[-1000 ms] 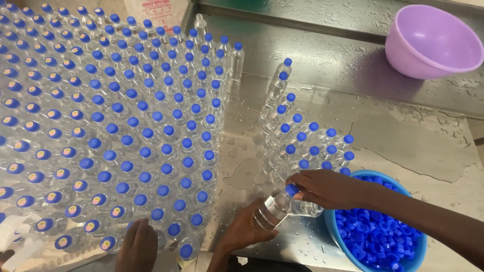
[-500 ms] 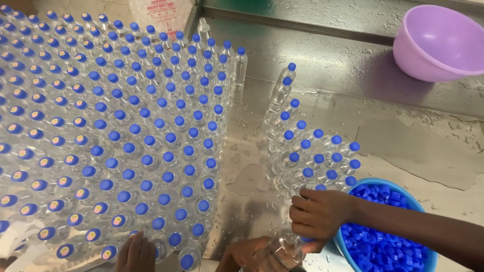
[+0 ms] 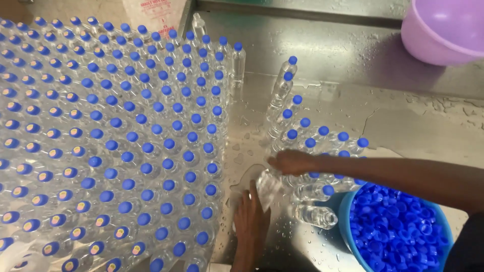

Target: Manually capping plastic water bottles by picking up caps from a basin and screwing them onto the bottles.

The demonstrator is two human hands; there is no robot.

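Note:
My left hand [image 3: 248, 217] comes up from the bottom edge and grips the body of a clear plastic bottle [image 3: 267, 190] standing on the wet steel table [image 3: 383, 116]. My right hand [image 3: 291, 162] reaches in from the right and closes over the bottle's top, hiding its cap. The bottle stands in the gap between a large block of blue-capped bottles [image 3: 126, 141] on the left and a smaller cluster of capped bottles [image 3: 315, 138] on the right.
A blue tub [image 3: 344, 221] full of loose blue caps sits at the lower right. An uncapped clear bottle [image 3: 315, 215] stands beside it. A purple basin [image 3: 446, 32] is at the far right corner. Water drops cover the table.
The bottle was held tilted near the tub. It now stands in the gap beside the big block, and both hands have moved left with it.

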